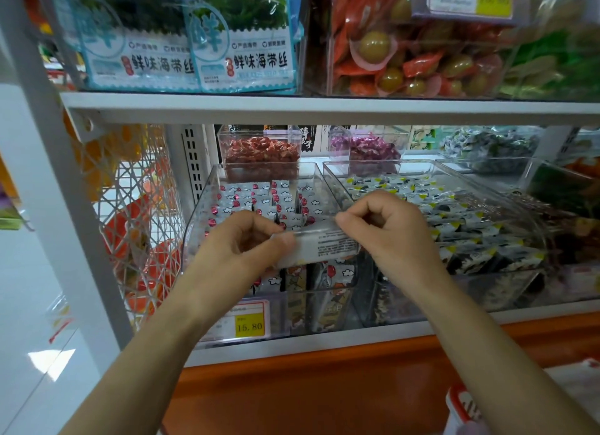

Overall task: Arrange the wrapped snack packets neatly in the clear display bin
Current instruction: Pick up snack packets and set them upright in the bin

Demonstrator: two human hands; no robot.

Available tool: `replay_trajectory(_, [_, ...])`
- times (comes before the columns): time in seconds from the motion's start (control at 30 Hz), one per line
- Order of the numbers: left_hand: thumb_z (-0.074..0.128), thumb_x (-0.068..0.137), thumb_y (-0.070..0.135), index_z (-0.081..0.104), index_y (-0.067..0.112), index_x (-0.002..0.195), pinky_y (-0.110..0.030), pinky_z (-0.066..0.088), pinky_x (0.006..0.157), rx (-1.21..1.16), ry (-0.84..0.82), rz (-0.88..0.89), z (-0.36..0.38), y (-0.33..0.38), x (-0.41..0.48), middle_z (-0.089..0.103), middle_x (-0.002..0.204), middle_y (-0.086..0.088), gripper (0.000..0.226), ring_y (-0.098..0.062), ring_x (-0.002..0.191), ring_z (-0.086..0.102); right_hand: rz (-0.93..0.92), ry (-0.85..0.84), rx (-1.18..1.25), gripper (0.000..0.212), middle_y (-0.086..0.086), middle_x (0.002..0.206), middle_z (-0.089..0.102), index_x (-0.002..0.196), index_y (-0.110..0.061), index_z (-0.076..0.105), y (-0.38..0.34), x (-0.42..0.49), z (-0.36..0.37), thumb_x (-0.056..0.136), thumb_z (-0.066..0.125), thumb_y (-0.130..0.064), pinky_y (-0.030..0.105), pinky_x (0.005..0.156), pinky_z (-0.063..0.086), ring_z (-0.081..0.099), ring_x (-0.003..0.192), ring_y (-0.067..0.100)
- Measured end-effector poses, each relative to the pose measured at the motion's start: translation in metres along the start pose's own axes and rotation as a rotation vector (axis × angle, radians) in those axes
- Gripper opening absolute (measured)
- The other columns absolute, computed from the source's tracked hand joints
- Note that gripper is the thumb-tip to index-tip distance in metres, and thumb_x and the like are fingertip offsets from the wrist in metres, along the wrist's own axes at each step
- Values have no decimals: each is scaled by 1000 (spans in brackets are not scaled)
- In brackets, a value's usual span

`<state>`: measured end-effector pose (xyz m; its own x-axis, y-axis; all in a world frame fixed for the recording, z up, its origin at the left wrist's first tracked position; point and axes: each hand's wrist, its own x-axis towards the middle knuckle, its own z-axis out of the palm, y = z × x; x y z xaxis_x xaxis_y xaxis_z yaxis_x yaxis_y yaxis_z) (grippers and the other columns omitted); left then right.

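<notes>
A clear display bin (207,207) stands on the lower shelf, filled with rows of white snack packets (259,201) printed with red dots and clouds. Over its front half I hold one white wrapped packet (324,244) flat, its small-print back facing up. My left hand (240,243) pinches the packet's left end. At the right end, my right hand (386,223) pinches it between thumb and fingers. More packets (334,275) stand upright behind the bin's front wall, below my hands.
A second clear bin (487,227) of black, white and yellow packets sits right of the first. Small bins of red (259,152) and purple (367,149) sweets stand behind. A yellow price tag (248,326) hangs in front. The upper shelf (324,108) is close overhead. A white wire basket (136,214) hangs at left.
</notes>
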<state>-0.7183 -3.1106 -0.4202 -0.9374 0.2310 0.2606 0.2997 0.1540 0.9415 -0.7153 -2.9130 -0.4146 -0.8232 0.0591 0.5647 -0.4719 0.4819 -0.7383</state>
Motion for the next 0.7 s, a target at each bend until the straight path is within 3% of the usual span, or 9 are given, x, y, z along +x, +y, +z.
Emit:
replay_trajectory(0.1, [68, 64, 42, 62, 10, 79, -22, 55, 61, 32, 4, -19, -2, 2, 0, 69, 74, -4, 35, -18, 67, 66, -12, -41, -2, 16, 1, 72, 60, 68, -15, 62, -2, 0, 2, 83, 66, -12, 16, 62, 44, 55, 67, 9])
replay_trajectory(0.23, [65, 63, 50, 61, 7, 64, -45, 51, 60, 88, 22, -13, -9, 7, 0, 66, 63, -15, 43, -33, 58, 59, 5, -92, 9, 12, 4, 75, 62, 72, -10, 64, -1, -1, 1, 83, 66, -13, 23, 64, 46, 57, 69, 15])
replay_trajectory(0.37, [63, 69, 47, 68, 13, 66, -60, 52, 59, 191, 66, 35, -12, 7, -1, 68, 66, -15, 34, -42, 63, 62, 12, -102, 20, 13, 4, 74, 62, 72, -8, 64, -2, -2, 2, 83, 67, -14, 22, 62, 46, 56, 67, 13])
replay_trajectory(0.43, [62, 70, 47, 68, 13, 65, -57, 54, 59, 201, 71, 42, -12, 7, -1, 68, 65, -13, 34, -38, 61, 64, 15, -91, 19, 13, 5, 75, 63, 72, -8, 64, -1, -1, 3, 83, 66, -14, 23, 62, 47, 58, 69, 15])
replay_trajectory(0.57, [60, 59, 56, 66, 19, 77, -23, 56, 57, 159, 20, 50, -8, 7, -3, 68, 72, -1, 41, -11, 61, 65, 13, -35, -15, 14, 6, 75, 65, 70, -12, 65, 0, 0, 4, 84, 66, -18, 24, 63, 49, 61, 71, 16])
replay_trajectory(0.7, [65, 64, 43, 65, 22, 91, -26, 58, 63, 147, -6, 34, -8, 5, -1, 67, 88, -4, 35, -12, 72, 65, 163, -165, 215, 21, 0, 69, 70, 66, -16, 69, 1, 2, -7, 85, 64, -11, 26, 54, 57, 68, 67, 15])
